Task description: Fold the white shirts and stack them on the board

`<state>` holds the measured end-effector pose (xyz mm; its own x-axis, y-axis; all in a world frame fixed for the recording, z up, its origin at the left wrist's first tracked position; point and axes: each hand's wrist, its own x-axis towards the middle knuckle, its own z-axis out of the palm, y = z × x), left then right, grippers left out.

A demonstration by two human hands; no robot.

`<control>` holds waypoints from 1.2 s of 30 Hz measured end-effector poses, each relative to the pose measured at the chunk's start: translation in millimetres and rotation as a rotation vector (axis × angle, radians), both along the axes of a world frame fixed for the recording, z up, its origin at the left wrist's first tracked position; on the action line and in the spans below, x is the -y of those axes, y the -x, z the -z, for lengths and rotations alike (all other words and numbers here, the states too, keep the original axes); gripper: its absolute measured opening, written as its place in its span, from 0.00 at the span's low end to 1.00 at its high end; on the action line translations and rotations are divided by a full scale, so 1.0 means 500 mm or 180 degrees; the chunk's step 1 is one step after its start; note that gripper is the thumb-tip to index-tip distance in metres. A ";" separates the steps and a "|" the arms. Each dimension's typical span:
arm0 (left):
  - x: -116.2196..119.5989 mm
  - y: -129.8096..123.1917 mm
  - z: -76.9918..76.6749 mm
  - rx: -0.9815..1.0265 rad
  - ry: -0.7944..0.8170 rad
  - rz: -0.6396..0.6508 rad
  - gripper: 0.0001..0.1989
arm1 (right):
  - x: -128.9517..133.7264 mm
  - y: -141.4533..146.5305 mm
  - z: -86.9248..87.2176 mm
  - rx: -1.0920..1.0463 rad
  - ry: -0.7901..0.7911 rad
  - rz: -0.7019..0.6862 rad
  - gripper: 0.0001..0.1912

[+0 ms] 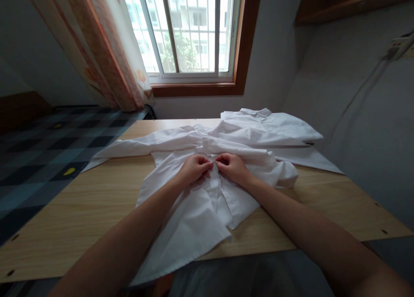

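A white long-sleeved shirt [190, 219] lies spread on the wooden table, its collar pointing away from me and its lower hem reaching over the near edge. At the middle of its front, my left hand [196, 169] pinches the placket cloth between thumb and fingers. Close beside it, my right hand [233, 167] pinches the other side of the front opening, the fingertips of both hands almost touching. Below the hands the two front panels lie apart. Any button between the fingertips is too small to make out.
A second white shirt [274, 124] lies at the table's far right. The wooden tabletop [106, 202] has small dark holes near its edges. To the left is a bed with a checked cover [32, 154]. A curtain [106, 51] hangs beside the barred window [190, 33].
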<state>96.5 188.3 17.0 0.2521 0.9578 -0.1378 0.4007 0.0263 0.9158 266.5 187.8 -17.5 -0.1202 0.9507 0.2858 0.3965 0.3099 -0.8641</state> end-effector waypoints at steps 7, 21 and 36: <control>-0.006 0.001 0.008 0.0163 0.0094 -0.0041 0.13 | 0.001 -0.003 -0.002 -0.0030 0.0001 -0.0014 0.07; -0.018 0.005 0.022 0.0261 0.0194 -0.0035 0.14 | 0.001 -0.011 -0.006 0.0030 0.0008 -0.0189 0.08; -0.017 0.001 0.026 0.0499 0.0347 -0.0131 0.13 | -0.014 -0.010 0.012 -0.0894 0.0834 -0.0552 0.11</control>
<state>96.0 196.8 3.9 0.2395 0.9493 -0.2034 0.2498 0.1422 0.9578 271.4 195.0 -23.4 -0.2367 0.9682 0.0814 0.0956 0.1065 -0.9897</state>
